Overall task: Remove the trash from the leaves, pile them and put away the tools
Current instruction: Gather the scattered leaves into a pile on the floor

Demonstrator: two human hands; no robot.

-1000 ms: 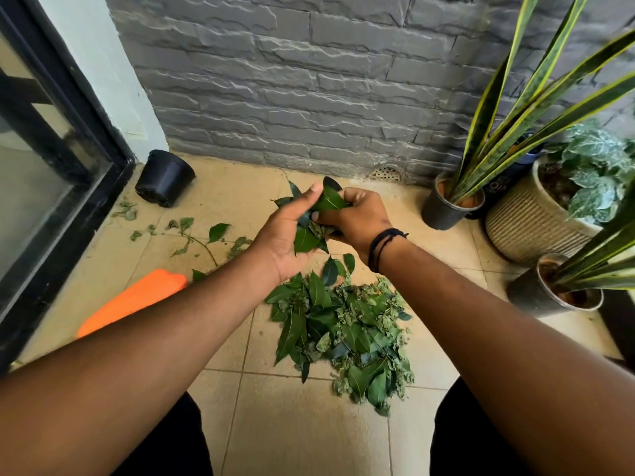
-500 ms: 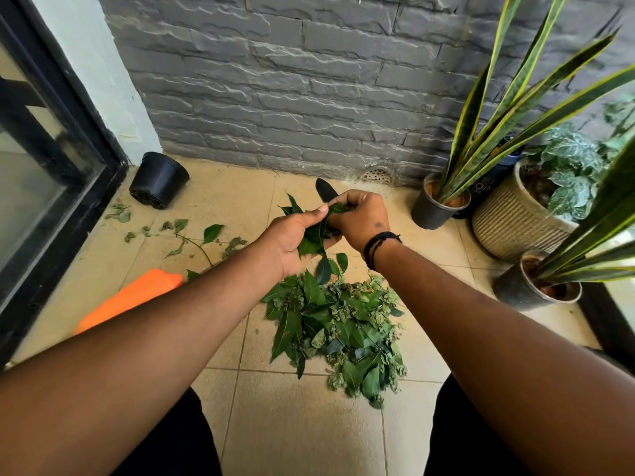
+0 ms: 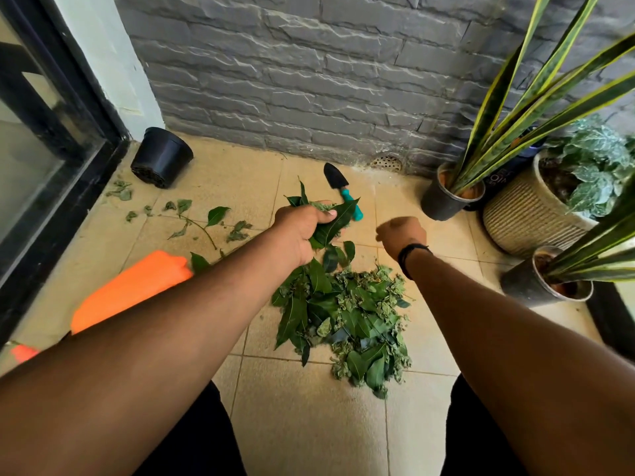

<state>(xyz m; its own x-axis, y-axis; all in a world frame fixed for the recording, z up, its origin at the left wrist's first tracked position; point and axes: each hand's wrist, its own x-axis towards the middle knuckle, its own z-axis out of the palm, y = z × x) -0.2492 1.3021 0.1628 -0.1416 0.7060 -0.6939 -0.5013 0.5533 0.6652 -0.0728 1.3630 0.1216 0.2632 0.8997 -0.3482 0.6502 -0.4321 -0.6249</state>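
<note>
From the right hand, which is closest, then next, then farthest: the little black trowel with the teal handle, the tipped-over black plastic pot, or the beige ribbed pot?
1. Black trowel with teal handle: just beyond and left of the right hand.
2. Beige ribbed pot: off to its right.
3. Tipped-over black plastic pot: far left, by the door.

Grey rough stone-brick wall (image 3: pixel 309 80) at the back, round drain grille (image 3: pixel 387 162) at its base. Beige tiled floor (image 3: pixel 309 424). Black-framed glass door (image 3: pixel 44 159) on left, white pillar (image 3: pixel 106 56) beside it. Soft daylight.
</note>
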